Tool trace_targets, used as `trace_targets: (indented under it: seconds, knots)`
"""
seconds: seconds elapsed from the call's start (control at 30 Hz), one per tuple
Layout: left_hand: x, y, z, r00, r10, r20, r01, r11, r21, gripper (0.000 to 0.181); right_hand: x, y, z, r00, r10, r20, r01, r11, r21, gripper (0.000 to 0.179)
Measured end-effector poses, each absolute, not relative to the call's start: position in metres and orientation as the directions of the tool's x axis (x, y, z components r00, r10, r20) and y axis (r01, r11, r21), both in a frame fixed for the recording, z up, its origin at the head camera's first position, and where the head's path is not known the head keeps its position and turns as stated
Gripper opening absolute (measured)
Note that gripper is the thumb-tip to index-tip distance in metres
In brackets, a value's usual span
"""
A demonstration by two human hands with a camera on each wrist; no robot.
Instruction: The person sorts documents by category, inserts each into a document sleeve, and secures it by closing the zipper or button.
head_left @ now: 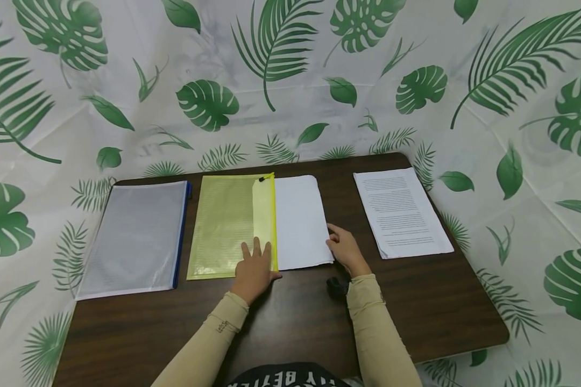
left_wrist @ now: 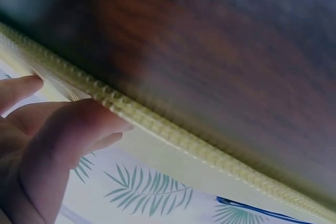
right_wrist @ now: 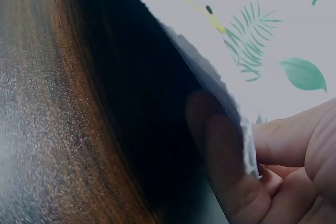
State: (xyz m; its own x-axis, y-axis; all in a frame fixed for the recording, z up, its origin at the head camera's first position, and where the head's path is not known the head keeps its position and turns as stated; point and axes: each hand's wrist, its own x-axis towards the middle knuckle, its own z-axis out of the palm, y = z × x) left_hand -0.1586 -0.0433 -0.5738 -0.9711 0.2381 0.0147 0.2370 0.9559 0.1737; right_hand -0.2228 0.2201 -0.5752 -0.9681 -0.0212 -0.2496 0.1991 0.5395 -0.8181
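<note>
A yellow mesh zip folder (head_left: 222, 226) lies flat at the middle of the table, its zip edge facing right. A stack of white paper (head_left: 302, 220) sticks out of that edge; its left part shows pale through the folder. My left hand (head_left: 254, 271) rests on the folder's lower right corner, fingers spread and straight, thumb by the edge. At the stack's lower right edge, my right hand (head_left: 347, 252) pinches the paper. In the right wrist view the stack's edge (right_wrist: 223, 90) sits between thumb and fingers, lifted a little from the table.
To the left lies a clear folder (head_left: 137, 236) with a blue zip edge. A printed paper stack (head_left: 402, 212) lies to the right on the dark wooden table (head_left: 445, 301). A leaf-patterned cloth (head_left: 290, 123) hangs behind and around the table.
</note>
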Motion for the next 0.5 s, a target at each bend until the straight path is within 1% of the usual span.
trace_targets:
  seconds: [0.17, 0.5]
  knots:
    - [-0.1585, -0.0402, -0.5735, -0.971, 0.239, 0.016, 0.239, 0.960, 0.146, 0.087, -0.2231, 0.2193, -0.5747, -0.972, -0.003, -0.236, 0.195, 0.552, -0.811, 0.054]
    - [-0.1592, -0.0391, -0.5772, -0.970, 0.244, 0.009, 0.242, 0.960, 0.141, 0.088, -0.2236, 0.2128, -0.5776, -0.976, -0.017, -0.216, 0.166, 0.582, -0.796, 0.055]
